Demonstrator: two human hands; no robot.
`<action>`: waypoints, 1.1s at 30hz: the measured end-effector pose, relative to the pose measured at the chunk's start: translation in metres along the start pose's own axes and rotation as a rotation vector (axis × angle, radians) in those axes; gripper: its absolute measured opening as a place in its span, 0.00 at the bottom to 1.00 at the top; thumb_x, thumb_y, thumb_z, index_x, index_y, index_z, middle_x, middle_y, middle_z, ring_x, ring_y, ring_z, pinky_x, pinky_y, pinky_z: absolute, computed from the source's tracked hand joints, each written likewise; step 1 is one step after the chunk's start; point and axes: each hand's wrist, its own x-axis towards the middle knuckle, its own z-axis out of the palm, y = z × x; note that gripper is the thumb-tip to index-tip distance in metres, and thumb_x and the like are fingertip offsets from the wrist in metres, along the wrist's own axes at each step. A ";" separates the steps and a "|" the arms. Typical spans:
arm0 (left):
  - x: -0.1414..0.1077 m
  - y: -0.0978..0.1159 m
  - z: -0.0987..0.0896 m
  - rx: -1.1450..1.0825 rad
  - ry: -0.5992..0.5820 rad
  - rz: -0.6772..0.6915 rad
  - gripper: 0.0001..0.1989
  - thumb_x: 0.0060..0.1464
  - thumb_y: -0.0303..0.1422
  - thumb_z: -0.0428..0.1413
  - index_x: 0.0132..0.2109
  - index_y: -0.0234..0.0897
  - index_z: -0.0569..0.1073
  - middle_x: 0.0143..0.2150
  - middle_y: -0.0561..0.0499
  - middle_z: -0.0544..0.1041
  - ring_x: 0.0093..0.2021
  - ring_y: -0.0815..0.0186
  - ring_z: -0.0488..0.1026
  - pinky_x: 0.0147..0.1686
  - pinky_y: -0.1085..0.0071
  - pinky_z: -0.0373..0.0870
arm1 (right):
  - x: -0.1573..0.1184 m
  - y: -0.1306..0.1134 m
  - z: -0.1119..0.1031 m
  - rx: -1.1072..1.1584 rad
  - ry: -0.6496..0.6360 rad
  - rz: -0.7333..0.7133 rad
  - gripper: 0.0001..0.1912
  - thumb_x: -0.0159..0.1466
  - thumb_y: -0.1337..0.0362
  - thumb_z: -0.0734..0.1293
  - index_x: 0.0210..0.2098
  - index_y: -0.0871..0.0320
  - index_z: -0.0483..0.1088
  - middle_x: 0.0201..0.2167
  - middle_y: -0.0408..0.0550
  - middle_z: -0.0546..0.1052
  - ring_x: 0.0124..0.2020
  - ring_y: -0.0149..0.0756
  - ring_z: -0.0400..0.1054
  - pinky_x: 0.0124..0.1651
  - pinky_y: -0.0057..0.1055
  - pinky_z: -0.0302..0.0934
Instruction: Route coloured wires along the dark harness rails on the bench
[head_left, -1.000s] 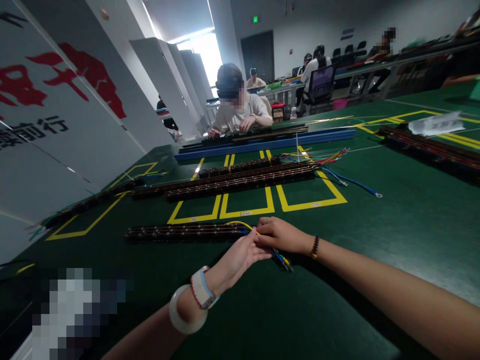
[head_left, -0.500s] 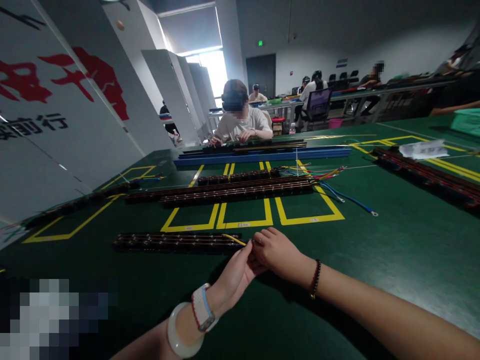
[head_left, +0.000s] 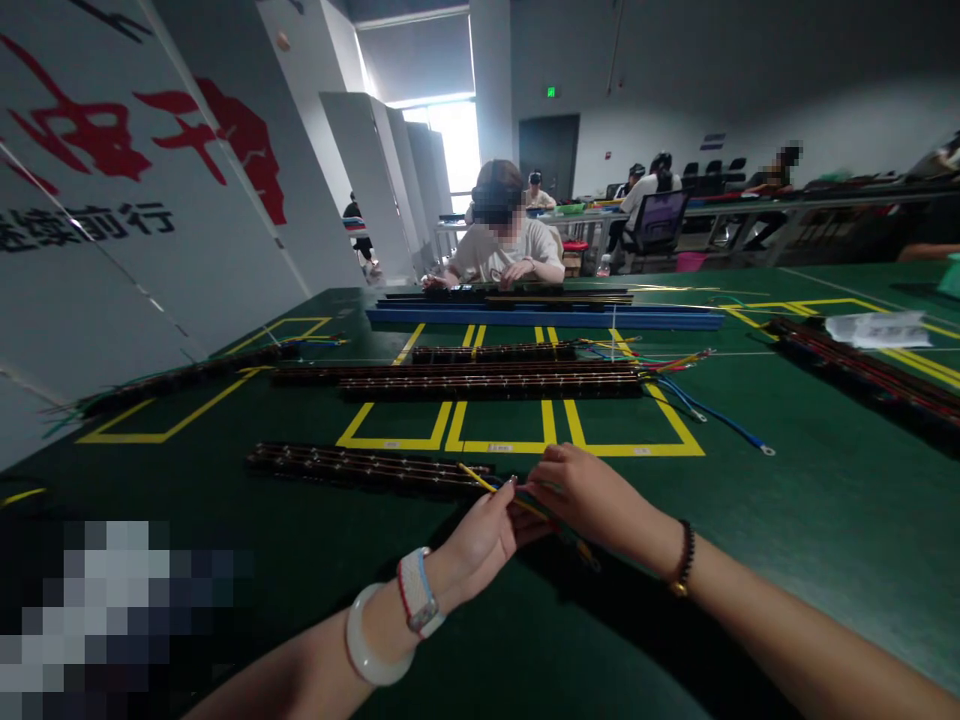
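A dark strip assembly (head_left: 367,468) with thin copper-coloured lines lies on the green table, its wire end at my hands. My left hand (head_left: 484,535) is closed around the coloured wires (head_left: 534,510), a yellow one among them, thumb on top. Close on its right, my right hand (head_left: 581,490) pinches a thin reddish wire between its fingertips. Loose wire ends with metal lugs (head_left: 589,555) hang out below my right hand. How the fingertips meet the wires is partly hidden.
Longer dark strips (head_left: 487,382) with blue lugged cables lie beyond, across yellow tape outlines (head_left: 502,448). Behind them is a blue rail (head_left: 540,318), where a person (head_left: 510,245) works. More strips (head_left: 862,375) and a plastic bag (head_left: 877,330) are at right.
My right hand has moved slightly right, away from my left hand. More of the wires and their lugged ends now show between and below the hands. The view has shifted a little.
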 end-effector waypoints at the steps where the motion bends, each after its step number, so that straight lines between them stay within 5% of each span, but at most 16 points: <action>1: -0.001 0.001 0.000 0.004 -0.024 -0.007 0.14 0.62 0.35 0.43 0.44 0.28 0.66 0.43 0.41 0.72 0.44 0.65 0.71 0.51 0.62 0.64 | 0.000 0.004 -0.004 0.050 -0.020 0.082 0.12 0.66 0.60 0.60 0.32 0.60 0.71 0.32 0.49 0.71 0.33 0.31 0.63 0.35 0.27 0.55; 5: -0.002 0.004 0.001 0.021 -0.087 -0.024 0.17 0.62 0.37 0.44 0.50 0.27 0.66 0.49 0.39 0.70 0.49 0.64 0.68 0.54 0.63 0.62 | 0.000 0.018 -0.010 0.204 -0.273 0.284 0.20 0.65 0.52 0.58 0.28 0.61 0.71 0.24 0.47 0.71 0.23 0.28 0.61 0.24 0.25 0.49; 13: -0.007 0.006 0.002 0.136 -0.179 -0.031 0.25 0.63 0.43 0.38 0.57 0.29 0.63 0.50 0.38 0.68 0.43 0.64 0.68 0.42 0.65 0.64 | -0.001 0.019 0.015 0.945 -0.664 0.178 0.25 0.66 0.47 0.56 0.33 0.65 0.67 0.29 0.50 0.74 0.23 0.26 0.65 0.26 0.23 0.58; 18: -0.003 0.005 0.000 0.153 -0.211 -0.039 0.25 0.63 0.43 0.37 0.56 0.29 0.63 0.46 0.39 0.70 0.34 0.68 0.67 0.35 0.68 0.62 | -0.001 0.016 0.019 1.165 -0.610 0.184 0.19 0.65 0.52 0.60 0.43 0.62 0.63 0.34 0.50 0.74 0.29 0.30 0.70 0.29 0.24 0.62; 33: -0.001 0.004 0.003 -0.036 -0.079 -0.030 0.15 0.62 0.35 0.44 0.45 0.26 0.67 0.40 0.41 0.72 0.41 0.68 0.70 0.44 0.69 0.64 | -0.001 0.005 0.003 0.599 -0.426 0.048 0.13 0.66 0.65 0.57 0.43 0.62 0.69 0.32 0.46 0.76 0.30 0.29 0.68 0.33 0.24 0.59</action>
